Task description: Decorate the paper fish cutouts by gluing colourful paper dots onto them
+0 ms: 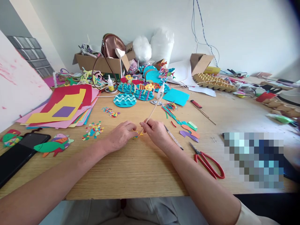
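Observation:
My left hand and my right hand meet over the wooden table, both pinched closed. Between the fingertips sits a small yellow-orange paper piece. My right hand grips the low end of a thin wooden stick that slants up and away to the right. My left hand presses on the paper piece where it meets the stick.
Red-handled scissors lie right of my right hand, with a pencil and paper scraps nearby. Stacked coloured sheets, confetti bits, paper fish and a black phone lie left. Blue wave discs, glue bottle and cardboard boxes stand behind.

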The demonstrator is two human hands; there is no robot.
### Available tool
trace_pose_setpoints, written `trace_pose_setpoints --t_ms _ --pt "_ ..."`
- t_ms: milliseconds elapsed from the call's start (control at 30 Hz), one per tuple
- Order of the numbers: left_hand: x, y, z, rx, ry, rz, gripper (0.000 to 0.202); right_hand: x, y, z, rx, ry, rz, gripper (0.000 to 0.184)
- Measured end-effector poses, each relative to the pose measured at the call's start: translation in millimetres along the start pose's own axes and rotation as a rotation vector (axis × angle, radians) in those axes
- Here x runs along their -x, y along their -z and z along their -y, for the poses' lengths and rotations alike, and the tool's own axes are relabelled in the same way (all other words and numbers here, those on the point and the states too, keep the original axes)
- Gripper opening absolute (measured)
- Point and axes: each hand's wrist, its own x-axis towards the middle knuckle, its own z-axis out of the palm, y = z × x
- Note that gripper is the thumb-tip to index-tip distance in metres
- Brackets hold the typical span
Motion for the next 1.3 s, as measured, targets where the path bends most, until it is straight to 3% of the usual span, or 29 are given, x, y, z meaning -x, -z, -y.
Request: trace_pose_setpoints --t_ms 233,533,933,1167,1300 --pt "3 15.1 -2 0.092 0.043 -0.072 0.033 1 1 1 0.002 -0.009 0.016 0.03" --pt "7 6.3 -3 0.14 0.021 -0.028 0.035 1 2 1 0.006 0.005 0.0 0.032" --pt "0 2.2 -4 0.049 -0.018 -0.006 0.022 2 4 4 0.017 -0.025 0.004 0.035" --pt "0 -1.3 -3 0.098 0.006 -0.057 0.028 1 8 -3 -0.131 -0.007 -0.185 0.034" --pt "1 3.5 -2 0.166 0.085 -0.129 0.034 0 9 -7 -0.117 0.062 -0.224 0.025"
